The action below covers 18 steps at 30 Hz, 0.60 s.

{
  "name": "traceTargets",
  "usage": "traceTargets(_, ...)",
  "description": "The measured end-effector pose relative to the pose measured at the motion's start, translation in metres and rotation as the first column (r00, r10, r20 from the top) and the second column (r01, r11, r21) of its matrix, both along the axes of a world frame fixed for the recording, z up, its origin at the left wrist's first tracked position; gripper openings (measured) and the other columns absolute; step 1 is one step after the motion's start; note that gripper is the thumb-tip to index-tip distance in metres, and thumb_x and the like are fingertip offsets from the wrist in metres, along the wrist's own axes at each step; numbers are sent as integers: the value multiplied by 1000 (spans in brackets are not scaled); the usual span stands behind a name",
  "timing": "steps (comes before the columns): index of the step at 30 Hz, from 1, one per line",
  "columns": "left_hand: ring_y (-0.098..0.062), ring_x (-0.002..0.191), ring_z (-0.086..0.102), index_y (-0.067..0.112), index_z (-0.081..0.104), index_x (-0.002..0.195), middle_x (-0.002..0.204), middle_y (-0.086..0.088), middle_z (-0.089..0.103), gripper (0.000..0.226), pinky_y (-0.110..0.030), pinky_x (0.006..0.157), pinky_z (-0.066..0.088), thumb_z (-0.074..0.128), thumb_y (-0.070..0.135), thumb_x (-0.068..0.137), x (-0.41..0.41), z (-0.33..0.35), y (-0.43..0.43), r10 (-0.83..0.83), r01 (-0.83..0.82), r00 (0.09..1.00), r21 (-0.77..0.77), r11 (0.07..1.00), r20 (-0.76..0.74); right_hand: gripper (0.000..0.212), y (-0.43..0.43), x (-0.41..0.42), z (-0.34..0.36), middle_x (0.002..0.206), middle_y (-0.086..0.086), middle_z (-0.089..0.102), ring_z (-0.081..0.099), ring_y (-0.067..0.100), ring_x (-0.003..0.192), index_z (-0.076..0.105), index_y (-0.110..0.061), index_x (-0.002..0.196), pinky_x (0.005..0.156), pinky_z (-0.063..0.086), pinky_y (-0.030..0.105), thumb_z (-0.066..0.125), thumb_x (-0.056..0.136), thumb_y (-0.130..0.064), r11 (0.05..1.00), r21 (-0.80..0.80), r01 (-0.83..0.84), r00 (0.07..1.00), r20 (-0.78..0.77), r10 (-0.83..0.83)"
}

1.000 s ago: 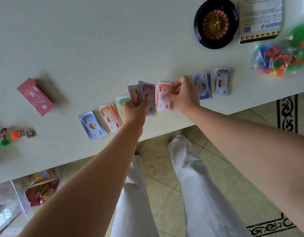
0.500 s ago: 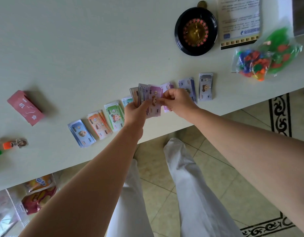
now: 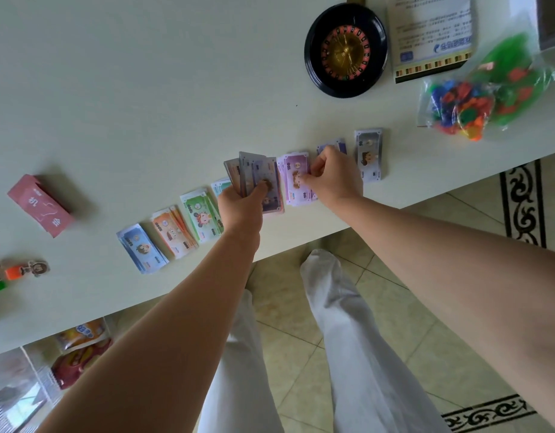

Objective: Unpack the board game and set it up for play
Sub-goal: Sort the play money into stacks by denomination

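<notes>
On a pale table [image 3: 145, 73], a board game is partway unpacked: at far left lie small character pawns [image 3: 26, 270] and a red card deck [image 3: 40, 205], apart from a row of sorted play-money stacks along the near edge: blue [image 3: 142, 248], orange [image 3: 173, 231], green [image 3: 201, 217] and a teal one [image 3: 220, 186] mostly hidden. The person's left hand [image 3: 242, 204] grips a fanned wad of unsorted notes [image 3: 257, 179] just above the table, thumb across its face. Beside it, the right hand [image 3: 335, 178], fingers curled, pinches the top of the pink 100 stack [image 3: 296, 179], apparently laying a note there. Beyond the knuckles sits a purple stack [image 3: 332, 146], then a grey 10 stack [image 3: 368, 154]. Farther right stand a roulette wheel [image 3: 346, 50], a printed rules sheet [image 3: 432, 35] and a clear bag of coloured plastic pieces [image 3: 482, 98], which looks unopened. Judging by this, the money sort is well along but the wad remains to be dealt out, the bag emptied, and no game board is in view.
</notes>
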<state>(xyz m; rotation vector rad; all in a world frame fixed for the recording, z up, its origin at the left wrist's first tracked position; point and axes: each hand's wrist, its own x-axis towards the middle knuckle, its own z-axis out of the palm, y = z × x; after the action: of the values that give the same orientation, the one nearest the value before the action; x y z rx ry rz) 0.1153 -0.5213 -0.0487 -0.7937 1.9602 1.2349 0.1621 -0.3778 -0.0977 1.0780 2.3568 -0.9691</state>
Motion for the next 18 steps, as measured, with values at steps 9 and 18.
traceTargets(9,-22,79,69,16,65,84,82,-3,69,9,-32,75,58,70,9,84,5,3,36,25,-38,995,121,992,101,28,20,5,18,79,2,63,55,11,70,66,-9,89,64,42,22,70,85,-36,843,-538,7,999,-31,-28)
traceTargets(18,-20,74,54,21,51,68,73,-3,55,24,-32,65,46,63,16,89,7,1,62,-9,9,998,5,1000,64,31,64,20,4,60,-7,56,52,11,58,63,-11,73,59,42,25,80,74,-37,968,-236,89,995,-26,-98)
